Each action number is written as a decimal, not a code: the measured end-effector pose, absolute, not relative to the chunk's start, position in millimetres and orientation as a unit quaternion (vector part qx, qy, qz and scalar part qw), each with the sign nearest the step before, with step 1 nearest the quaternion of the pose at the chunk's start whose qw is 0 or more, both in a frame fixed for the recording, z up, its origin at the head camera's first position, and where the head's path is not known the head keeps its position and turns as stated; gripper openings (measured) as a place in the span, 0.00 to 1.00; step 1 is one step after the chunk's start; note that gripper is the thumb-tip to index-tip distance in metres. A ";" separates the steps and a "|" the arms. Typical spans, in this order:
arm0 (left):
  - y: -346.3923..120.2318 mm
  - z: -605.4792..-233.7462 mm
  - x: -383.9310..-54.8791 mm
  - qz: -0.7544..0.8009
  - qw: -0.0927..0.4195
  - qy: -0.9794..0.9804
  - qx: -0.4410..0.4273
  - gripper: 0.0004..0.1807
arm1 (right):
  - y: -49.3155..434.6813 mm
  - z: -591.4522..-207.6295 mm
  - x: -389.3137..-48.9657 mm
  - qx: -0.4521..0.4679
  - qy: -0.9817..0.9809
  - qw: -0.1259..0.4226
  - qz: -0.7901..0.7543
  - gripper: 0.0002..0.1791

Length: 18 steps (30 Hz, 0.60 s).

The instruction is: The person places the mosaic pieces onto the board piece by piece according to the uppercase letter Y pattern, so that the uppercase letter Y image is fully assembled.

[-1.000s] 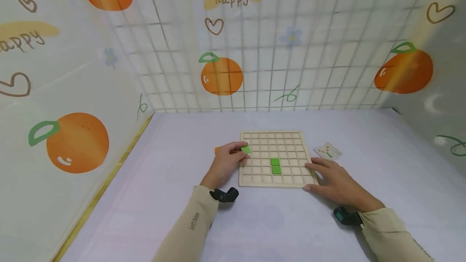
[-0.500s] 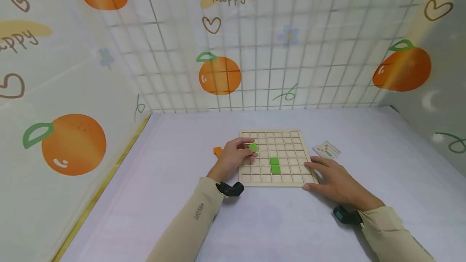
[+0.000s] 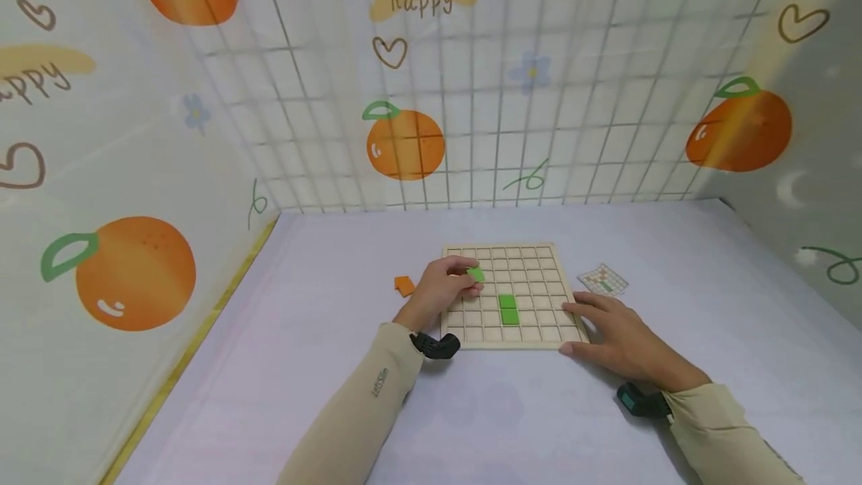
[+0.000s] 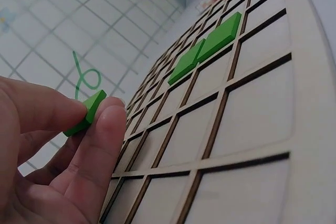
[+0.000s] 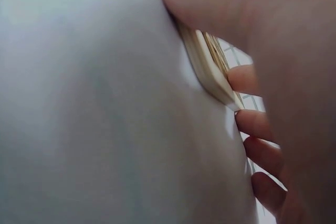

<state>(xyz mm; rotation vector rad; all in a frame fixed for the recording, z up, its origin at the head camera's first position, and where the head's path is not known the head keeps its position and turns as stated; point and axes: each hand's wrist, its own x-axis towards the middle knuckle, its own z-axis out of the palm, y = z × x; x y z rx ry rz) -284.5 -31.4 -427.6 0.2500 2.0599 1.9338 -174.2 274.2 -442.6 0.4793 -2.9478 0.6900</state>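
Note:
Over the left part of a pale wooden grid board [image 3: 539, 275], my left hand [image 3: 438, 289] pinches a small green square tile [image 4: 90, 114] between thumb and fingertips. The left wrist view shows that tile tilted and raised above the squares. Two more green tiles [image 3: 509, 316] sit in neighbouring cells near the board's middle, one in front of the other. My right hand [image 3: 622, 339] rests at the near right corner, thumb by the front edge and forefinger on the right rim. Its other fingers [image 5: 265, 156] lie beside the board.
Orange pieces [image 3: 404, 286] lie on the white-covered table [image 3: 337, 260] left of the board, partly behind my left hand. A small card printed with a coloured grid [image 3: 603, 280] lies to the right. A patterned curtain [image 3: 471, 111] surrounds the back and sides.
My left hand has moved right, carrying the green tile from the board's left edge to over its cells. More of the orange pieces shows now. The right hand stays at the corner.

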 end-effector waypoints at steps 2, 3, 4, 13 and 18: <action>-28.9 -426.6 -285.8 0.676 0.157 0.715 0.085 0.19 | 275.8 -442.2 -175.1 0.159 -0.960 0.041 0.226 0.42; -28.3 -426.4 -286.3 0.675 0.160 0.715 0.084 0.18 | 276.3 -442.1 -175.9 0.161 -0.960 0.043 0.226 0.42; -27.3 -427.8 -286.2 0.673 0.165 0.716 0.083 0.18 | 277.0 -443.4 -175.1 0.160 -0.960 0.041 0.227 0.42; -24.2 -428.2 -287.6 0.658 0.171 0.728 0.089 0.16 | 275.7 -441.6 -175.5 0.158 -0.961 0.044 0.224 0.43; -21.1 -425.7 -288.8 0.647 0.173 0.736 0.101 0.16 | 276.4 -440.7 -172.9 0.156 -0.961 0.039 0.227 0.44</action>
